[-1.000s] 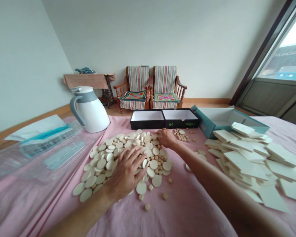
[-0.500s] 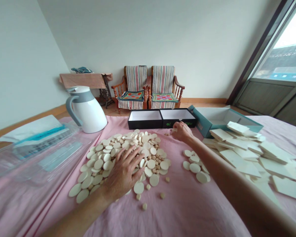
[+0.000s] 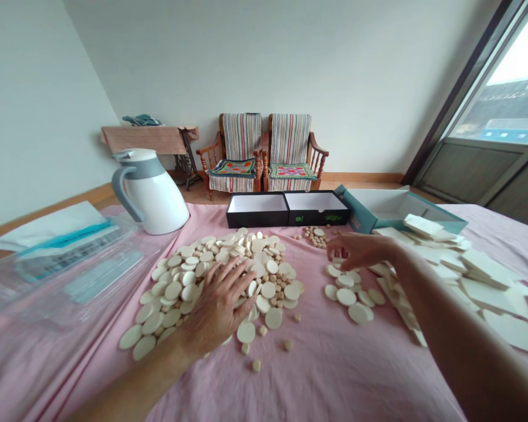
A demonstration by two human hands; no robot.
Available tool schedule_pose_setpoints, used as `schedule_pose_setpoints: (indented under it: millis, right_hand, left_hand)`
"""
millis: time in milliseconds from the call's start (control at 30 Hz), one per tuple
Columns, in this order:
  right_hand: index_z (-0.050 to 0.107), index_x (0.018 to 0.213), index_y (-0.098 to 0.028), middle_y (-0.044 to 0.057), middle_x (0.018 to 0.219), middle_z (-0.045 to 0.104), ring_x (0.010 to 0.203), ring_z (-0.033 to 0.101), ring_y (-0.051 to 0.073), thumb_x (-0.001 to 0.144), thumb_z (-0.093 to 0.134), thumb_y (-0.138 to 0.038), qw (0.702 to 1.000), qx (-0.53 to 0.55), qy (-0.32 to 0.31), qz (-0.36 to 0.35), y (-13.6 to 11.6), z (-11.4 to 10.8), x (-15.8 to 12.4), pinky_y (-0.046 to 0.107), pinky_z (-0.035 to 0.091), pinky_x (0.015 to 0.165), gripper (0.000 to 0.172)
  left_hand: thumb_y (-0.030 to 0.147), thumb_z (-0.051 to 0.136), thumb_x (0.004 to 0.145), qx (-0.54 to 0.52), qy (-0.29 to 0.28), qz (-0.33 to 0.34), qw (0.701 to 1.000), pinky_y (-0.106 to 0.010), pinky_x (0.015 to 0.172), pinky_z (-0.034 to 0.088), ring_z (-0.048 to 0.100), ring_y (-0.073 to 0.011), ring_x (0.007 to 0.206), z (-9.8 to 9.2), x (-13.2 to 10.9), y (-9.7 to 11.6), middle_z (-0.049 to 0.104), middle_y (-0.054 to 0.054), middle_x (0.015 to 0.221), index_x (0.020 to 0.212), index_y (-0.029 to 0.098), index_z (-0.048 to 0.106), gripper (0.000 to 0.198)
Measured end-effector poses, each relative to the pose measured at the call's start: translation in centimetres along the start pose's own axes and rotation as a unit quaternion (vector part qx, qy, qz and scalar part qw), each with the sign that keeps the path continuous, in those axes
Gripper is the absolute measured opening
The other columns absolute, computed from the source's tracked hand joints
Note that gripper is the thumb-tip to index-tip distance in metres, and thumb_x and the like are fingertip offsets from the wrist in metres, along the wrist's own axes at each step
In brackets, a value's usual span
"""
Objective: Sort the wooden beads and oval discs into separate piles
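Observation:
My left hand (image 3: 222, 302) lies palm down with fingers spread on a large heap of pale round wooden discs (image 3: 173, 291). Small wooden cubes (image 3: 279, 287) are mixed into the heap's right side, and a few lie loose in front of it. Over the back of a smaller group of discs (image 3: 347, 296), my right hand (image 3: 356, 250) is held with curled fingers. Whatever those fingers grip is hidden from view. Just left of that hand is a small pile of wooden pieces (image 3: 315, 237), with one disc lying on it.
Two joined black boxes (image 3: 257, 219) with white insides stand at the back, beside a teal box (image 3: 365, 218). Square wooden boards (image 3: 488, 290) are heaped on the right. A white jug (image 3: 158, 202) and clear plastic packaging (image 3: 101, 275) occupy the left of the pink cloth (image 3: 317, 375).
My right hand has moved right and nearer, from the small pile by the black box to the smaller disc group, uncovering that pile. My left hand stays on the heap.

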State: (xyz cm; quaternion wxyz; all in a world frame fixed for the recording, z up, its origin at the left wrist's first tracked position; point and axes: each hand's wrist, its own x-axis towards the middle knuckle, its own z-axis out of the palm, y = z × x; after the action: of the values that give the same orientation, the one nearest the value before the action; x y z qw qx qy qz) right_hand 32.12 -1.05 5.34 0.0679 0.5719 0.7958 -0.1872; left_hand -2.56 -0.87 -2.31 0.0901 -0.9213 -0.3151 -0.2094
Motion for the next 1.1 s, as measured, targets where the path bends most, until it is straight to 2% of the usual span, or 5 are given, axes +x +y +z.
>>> schedule_pose_setpoints:
  millis: [133, 367, 600, 833, 1100]
  right_hand:
    - [0.065, 0.093, -0.015, 0.006, 0.091, 0.067, 0.082, 0.062, 0.017, 0.068, 0.063, -0.023, 0.998, 0.056, -0.019, 0.013, 0.1, -0.5, -1.4, 0.022, 0.045, 0.069, 0.027]
    - [0.065, 0.101, -0.015, 0.009, 0.1, 0.067, 0.091, 0.061, 0.018, 0.076, 0.051, -0.013, 0.951, -0.025, 0.255, 0.173, 1.9, 2.4, 5.1, 0.022, 0.041, 0.077, 0.029]
    - [0.065, 0.103, -0.012, 0.015, 0.099, 0.065, 0.099, 0.056, 0.022, 0.077, 0.05, -0.013, 0.941, -0.046, 0.279, 0.185, 2.7, 4.9, 8.4, 0.028, 0.036, 0.086, 0.03]
    - [0.062, 0.105, -0.014, 0.013, 0.101, 0.062, 0.096, 0.055, 0.022, 0.077, 0.05, -0.021, 0.921, -0.04, 0.324, 0.21, 1.5, 4.5, 6.3, 0.027, 0.038, 0.081, 0.032]
    - [0.063, 0.085, -0.019, 0.004, 0.087, 0.066, 0.083, 0.059, 0.019, 0.065, 0.059, -0.011, 0.983, 0.003, 0.145, 0.113, 1.2, 3.3, -0.5, 0.026, 0.04, 0.07, 0.022]
  left_hand:
    - [0.034, 0.047, 0.09, 0.003, 0.001, 0.001, 1.0, -0.048, 0.108, 0.025, 0.037, -0.026, 0.13, 0.0, 0.0, 0.0, 0.048, -0.005, 0.138, 0.127, 0.025, 0.053, 0.039]
    - [0.034, 0.048, 0.089, -0.007, 0.007, -0.001, 1.0, -0.048, 0.107, 0.027, 0.038, -0.0262, 0.13, -0.1, 0.0, 0.0, 0.049, -0.005, 0.137, 0.127, 0.026, 0.053, 0.039]
    - [0.035, 0.046, 0.09, -0.006, -0.006, -0.008, 1.0, -0.048, 0.108, 0.026, 0.036, -0.026, 0.131, -0.1, 0.0, 0.1, 0.046, -0.004, 0.14, 0.128, 0.025, 0.051, 0.04]
    - [0.035, 0.045, 0.09, -0.001, -0.01, -0.004, 1.0, -0.049, 0.108, 0.025, 0.035, -0.0258, 0.132, -0.1, 0.0, 0.1, 0.047, -0.005, 0.139, 0.128, 0.025, 0.051, 0.04]
    - [0.035, 0.047, 0.089, -0.015, 0.007, -0.006, 1.0, -0.049, 0.107, 0.027, 0.039, -0.0267, 0.13, 0.1, 0.0, 0.1, 0.05, -0.006, 0.136, 0.125, 0.026, 0.054, 0.038]
